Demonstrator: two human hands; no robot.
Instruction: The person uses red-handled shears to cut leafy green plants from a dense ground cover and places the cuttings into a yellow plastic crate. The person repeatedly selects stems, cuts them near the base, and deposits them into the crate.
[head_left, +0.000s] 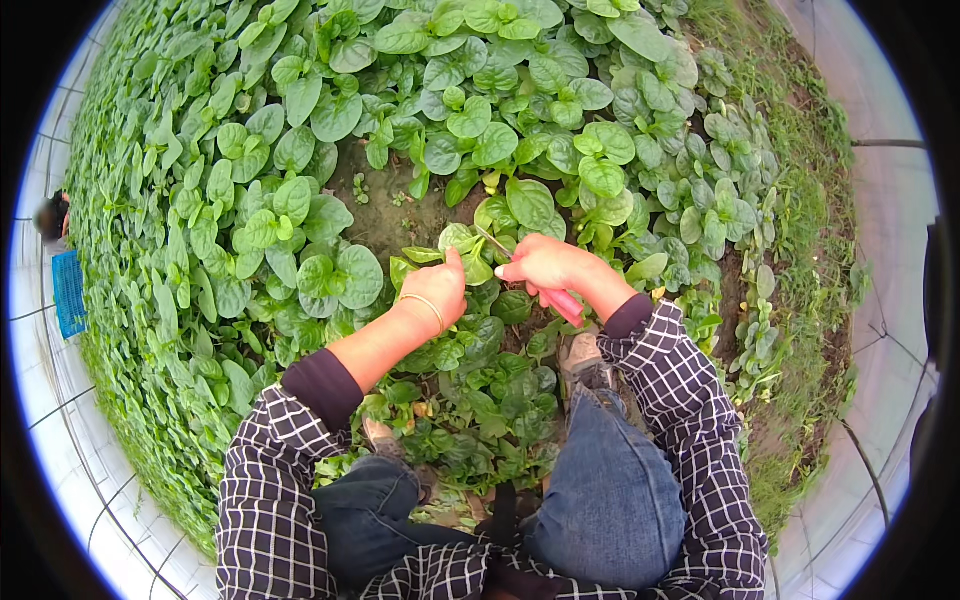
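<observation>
My left hand (436, 291), a bangle at its wrist, is curled among light green leaves (420, 255) in the middle of the view. Its fingers seem closed on a leafy shoot (475, 264), though the grip itself is mostly hidden. Just right of it, my right hand (546, 264) holds a small knife by its pink handle (564, 306). The thin metal blade (493, 241) points up and left, close to the shoot's leaves. Whether the blade touches a stem cannot be made out. Around both hands grow broad-leaved green plants (360, 277), which look like Malabar spinach.
Bare soil (390, 214) shows beyond my hands. My shoes (585, 356) stand among low plants (495, 405). A weedy strip (806, 225) runs along the right, beside plastic sheeting (885, 195). At far left are a blue plastic crate (69, 292) and a person (54, 221).
</observation>
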